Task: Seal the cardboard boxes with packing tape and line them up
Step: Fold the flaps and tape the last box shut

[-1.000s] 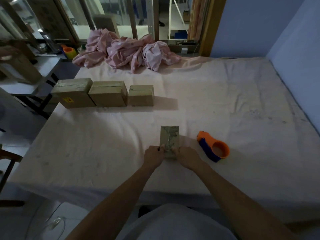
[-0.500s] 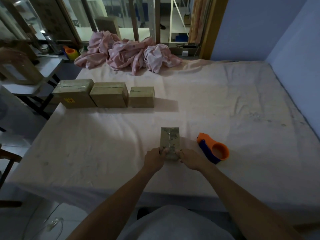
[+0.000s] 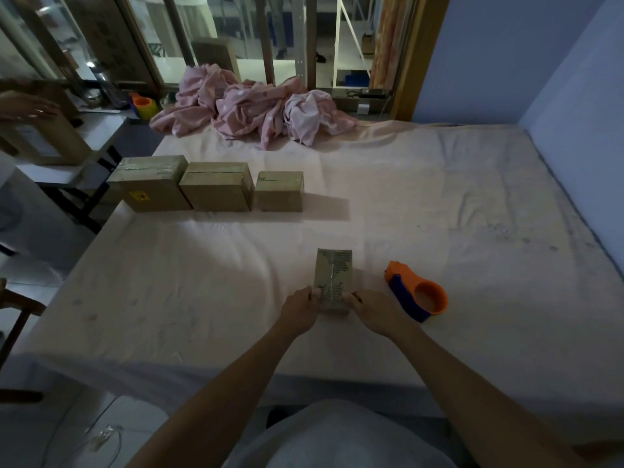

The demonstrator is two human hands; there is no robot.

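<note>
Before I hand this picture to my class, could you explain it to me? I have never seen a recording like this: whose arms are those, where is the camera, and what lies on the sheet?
There is no machine here. A person wears a camera on the head, so you look forward and down along their own bare arms. The left hand and the right hand grip the near end of a narrow box, one on each side; a shiny strip runs along its top. Just right of it lies an orange and blue tape dispenser, which nobody holds. Farther back, three taped boxes stand side by side in a row on the pale sheet. Crumpled pink cloth lies at the far edge.
</note>
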